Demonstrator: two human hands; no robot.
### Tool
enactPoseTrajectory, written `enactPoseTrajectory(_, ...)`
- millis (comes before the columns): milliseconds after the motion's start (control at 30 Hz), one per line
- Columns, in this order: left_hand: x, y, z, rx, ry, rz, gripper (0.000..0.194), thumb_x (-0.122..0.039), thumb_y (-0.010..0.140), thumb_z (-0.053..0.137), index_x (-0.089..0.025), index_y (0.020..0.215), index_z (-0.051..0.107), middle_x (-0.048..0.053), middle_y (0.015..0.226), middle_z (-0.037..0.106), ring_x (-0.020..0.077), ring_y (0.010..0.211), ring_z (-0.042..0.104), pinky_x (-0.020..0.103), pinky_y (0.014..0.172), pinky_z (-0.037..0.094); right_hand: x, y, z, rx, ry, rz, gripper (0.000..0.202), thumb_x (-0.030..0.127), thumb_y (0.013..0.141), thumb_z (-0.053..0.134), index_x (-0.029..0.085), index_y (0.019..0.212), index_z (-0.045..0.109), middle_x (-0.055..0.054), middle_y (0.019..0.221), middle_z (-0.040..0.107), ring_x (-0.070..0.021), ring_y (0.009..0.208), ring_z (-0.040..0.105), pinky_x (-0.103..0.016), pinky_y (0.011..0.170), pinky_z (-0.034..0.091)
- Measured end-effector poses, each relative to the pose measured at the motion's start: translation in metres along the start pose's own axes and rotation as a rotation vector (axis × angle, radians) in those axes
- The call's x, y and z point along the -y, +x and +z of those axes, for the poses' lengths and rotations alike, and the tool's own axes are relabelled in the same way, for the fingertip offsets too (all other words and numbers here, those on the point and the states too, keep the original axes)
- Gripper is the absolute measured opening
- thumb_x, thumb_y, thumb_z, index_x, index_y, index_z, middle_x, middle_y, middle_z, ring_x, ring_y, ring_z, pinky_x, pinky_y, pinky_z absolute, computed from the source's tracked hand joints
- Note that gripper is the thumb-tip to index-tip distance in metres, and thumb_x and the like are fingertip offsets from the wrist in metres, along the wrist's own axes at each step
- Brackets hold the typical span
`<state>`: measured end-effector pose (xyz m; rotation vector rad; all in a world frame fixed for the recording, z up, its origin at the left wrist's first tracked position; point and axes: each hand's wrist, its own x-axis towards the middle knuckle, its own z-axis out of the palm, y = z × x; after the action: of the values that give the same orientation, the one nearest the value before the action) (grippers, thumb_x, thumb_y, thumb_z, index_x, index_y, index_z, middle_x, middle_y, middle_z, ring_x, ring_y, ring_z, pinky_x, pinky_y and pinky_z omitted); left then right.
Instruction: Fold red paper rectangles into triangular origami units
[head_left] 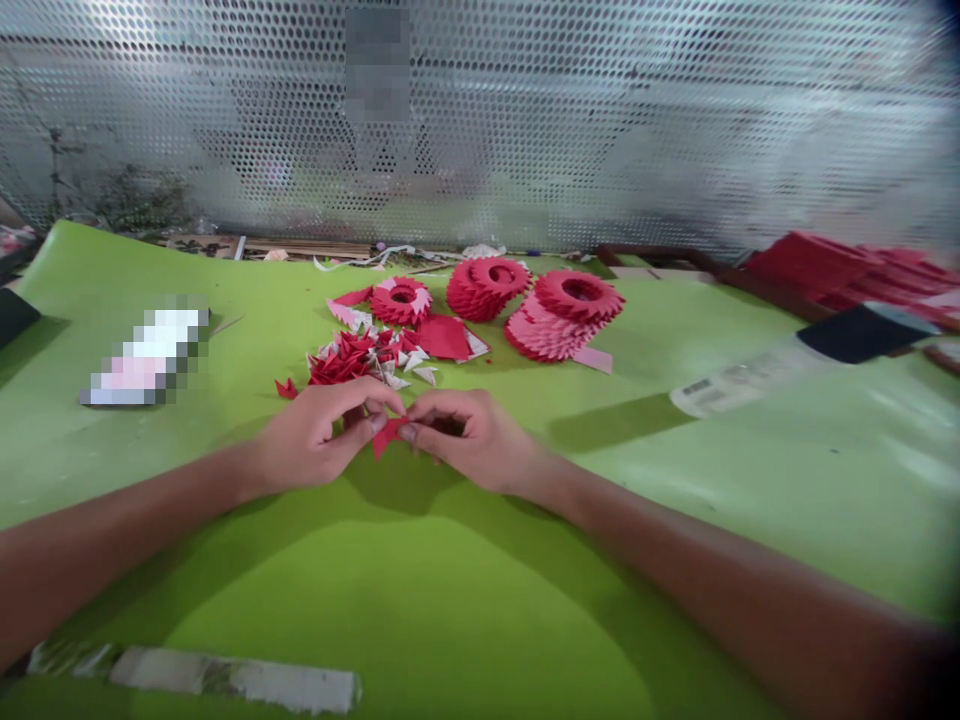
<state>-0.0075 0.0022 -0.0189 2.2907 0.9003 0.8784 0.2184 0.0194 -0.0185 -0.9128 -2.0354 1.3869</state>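
Between my two hands is a small piece of red paper (387, 436), partly folded and held just above the green table cover (420, 620). My left hand (319, 430) pinches its left side with thumb and fingertips. From the other side, my right hand (476, 437) grips its upper right edge between thumb and index finger. Right behind my left hand lies a heap of folded red and white paper triangles (349, 358). Flat red paper sheets (442, 337) rest beside that heap. My fingers hide part of the held paper.
Behind the heap stand a small red-pink paper ring (402, 299), a red paper coil (487, 287) and a taller red-and-pink one (562, 315). A bottle with a dark cap (750, 370) lies at right, near stacked red paper (840, 270). A blurred phone-like object (150, 355) is at left.
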Motion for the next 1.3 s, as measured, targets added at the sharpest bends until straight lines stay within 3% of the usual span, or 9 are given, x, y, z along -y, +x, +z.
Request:
enactPoseTrajectory(267, 0.0013, -0.0022, -0.0003, 0.081, 0.042, 0.005, 0.024, -0.014, 0.096, 0.047, -0.017, 0.114, 0.063, 0.01, 0.1, 0.073, 0.0192, 0.084, 0.072, 0.029, 0.074, 0.058, -0.0009, -0.0005, -0.0006, 0.039, 0.024, 0.008, 0.018, 0.034, 0.087, 0.069, 0.017, 0.081, 0.066, 0.0, 0.07, 0.064, -0.0106, 0.059, 0.051, -0.022, 0.051, 0.037)
enactPoseTrajectory(433, 0.0022, -0.0022, -0.0005, 0.075, 0.016, -0.003, 0.024, -0.016, 0.099, 0.046, -0.018, 0.116, 0.062, 0.009, 0.101, 0.073, 0.0183, 0.085, 0.071, 0.028, 0.074, 0.057, 0.0013, -0.0003, -0.0014, 0.077, -0.017, 0.013, 0.026, 0.039, 0.094, 0.061, 0.017, 0.082, 0.065, 0.001, 0.068, 0.062, -0.0097, 0.055, 0.05, -0.022, 0.049, 0.035)
enactPoseTrajectory(633, 0.0014, -0.0022, -0.0003, 0.076, 0.014, -0.008, 0.022, -0.019, 0.099, 0.047, -0.017, 0.114, 0.062, 0.01, 0.099, 0.072, 0.0192, 0.084, 0.07, 0.028, 0.07, 0.057, 0.0043, -0.0017, -0.0001, 0.012, -0.126, -0.023, 0.027, 0.032, 0.095, 0.06, 0.017, 0.073, 0.06, 0.002, 0.062, 0.058, -0.009, 0.054, 0.046, -0.022, 0.049, 0.032)
enactPoseTrajectory(933, 0.0025, -0.0038, 0.001, 0.106, -0.018, -0.03, 0.021, -0.022, 0.1, 0.048, -0.018, 0.116, 0.061, 0.008, 0.094, 0.071, 0.0175, 0.08, 0.069, 0.027, 0.07, 0.055, -0.0002, -0.0016, 0.0001, 0.082, -0.137, 0.017, 0.029, 0.04, 0.099, 0.055, 0.017, 0.082, 0.062, 0.0, 0.07, 0.065, -0.0106, 0.057, 0.054, -0.023, 0.052, 0.039)
enactPoseTrajectory(1200, -0.0051, 0.005, -0.0001, 0.0, 0.017, -0.243, 0.032, -0.042, 0.099, 0.051, -0.016, 0.118, 0.057, 0.008, 0.093, 0.072, 0.0153, 0.066, 0.065, 0.025, 0.053, 0.05, 0.0045, -0.0026, 0.002, -0.13, -0.217, -0.037, 0.032, 0.038, 0.1, 0.053, 0.017, 0.078, 0.064, -0.001, 0.067, 0.063, -0.0091, 0.051, 0.049, -0.022, 0.046, 0.033)
enactPoseTrajectory(1300, 0.0, 0.0036, -0.0011, -0.04, 0.052, -0.222, 0.026, -0.032, 0.1, 0.045, -0.017, 0.117, 0.057, 0.009, 0.092, 0.071, 0.0153, 0.064, 0.064, 0.024, 0.05, 0.047, 0.0032, -0.0021, 0.0009, -0.197, -0.218, -0.033, 0.034, 0.039, 0.1, 0.053, 0.016, 0.078, 0.064, -0.001, 0.066, 0.064, -0.0093, 0.049, 0.049, -0.023, 0.045, 0.032)
